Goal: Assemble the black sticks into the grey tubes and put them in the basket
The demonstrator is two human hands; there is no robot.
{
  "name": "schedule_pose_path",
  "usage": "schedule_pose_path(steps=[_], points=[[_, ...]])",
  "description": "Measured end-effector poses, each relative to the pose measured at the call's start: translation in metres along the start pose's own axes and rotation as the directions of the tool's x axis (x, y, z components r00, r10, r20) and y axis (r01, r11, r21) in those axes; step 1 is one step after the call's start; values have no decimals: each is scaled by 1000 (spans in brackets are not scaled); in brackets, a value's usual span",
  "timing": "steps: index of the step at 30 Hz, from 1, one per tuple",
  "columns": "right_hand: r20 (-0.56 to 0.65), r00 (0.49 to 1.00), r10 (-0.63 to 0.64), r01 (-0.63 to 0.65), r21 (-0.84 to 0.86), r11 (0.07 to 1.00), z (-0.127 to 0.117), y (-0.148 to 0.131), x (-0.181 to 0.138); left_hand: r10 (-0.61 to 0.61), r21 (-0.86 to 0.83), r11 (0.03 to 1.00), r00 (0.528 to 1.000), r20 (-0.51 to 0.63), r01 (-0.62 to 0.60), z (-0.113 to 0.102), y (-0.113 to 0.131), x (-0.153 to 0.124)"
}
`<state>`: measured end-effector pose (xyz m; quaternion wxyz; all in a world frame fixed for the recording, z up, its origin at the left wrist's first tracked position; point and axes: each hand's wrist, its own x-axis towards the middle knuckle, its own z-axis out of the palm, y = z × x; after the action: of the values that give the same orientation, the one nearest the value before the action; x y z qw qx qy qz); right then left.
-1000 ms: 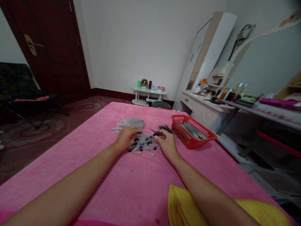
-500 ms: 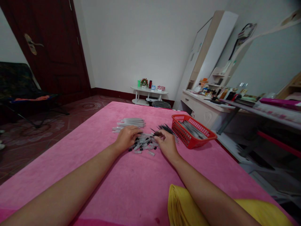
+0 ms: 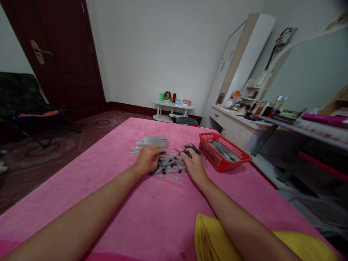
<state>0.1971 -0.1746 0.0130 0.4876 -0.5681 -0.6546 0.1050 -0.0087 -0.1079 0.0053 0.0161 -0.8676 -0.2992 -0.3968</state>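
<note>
The slim pale tube (image 3: 172, 154) spans the gap between both hands, at the far edge of the loose caps (image 3: 169, 169). Judged light, stiff and smooth; grip near each end. Left hand (image 3: 149, 158): fingers pinched narrow on one end. Right hand (image 3: 193, 163): fingertips closed at the other; exact contact, I cannot tell.

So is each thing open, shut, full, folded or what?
Left hand: closed on a slim stick
Right hand: closed on its other end
Small pieces: heaped loose
Pale tubes: lying in a pile
Dark sticks: lying bunched
Red basket: upright, holding grey sticks
Yellow cloth: folded
Door: looks shut
</note>
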Motion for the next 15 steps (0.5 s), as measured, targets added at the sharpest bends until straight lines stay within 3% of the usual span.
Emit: schedule_pose_path(steps=[6,11,15], points=[[96,995,-23,23,-1,1000,0,0,-2,2,-15,1000,1000,3,-2,1,0,-1],[53,997,-48,50,-39,998,-2,1,-3,0,-12,1000,1000,19,0,1,0,-1],[87,995,-42,50,-87,995,-2,1,-2,15,-11,1000,999,29,-15,1,-1,-2]])
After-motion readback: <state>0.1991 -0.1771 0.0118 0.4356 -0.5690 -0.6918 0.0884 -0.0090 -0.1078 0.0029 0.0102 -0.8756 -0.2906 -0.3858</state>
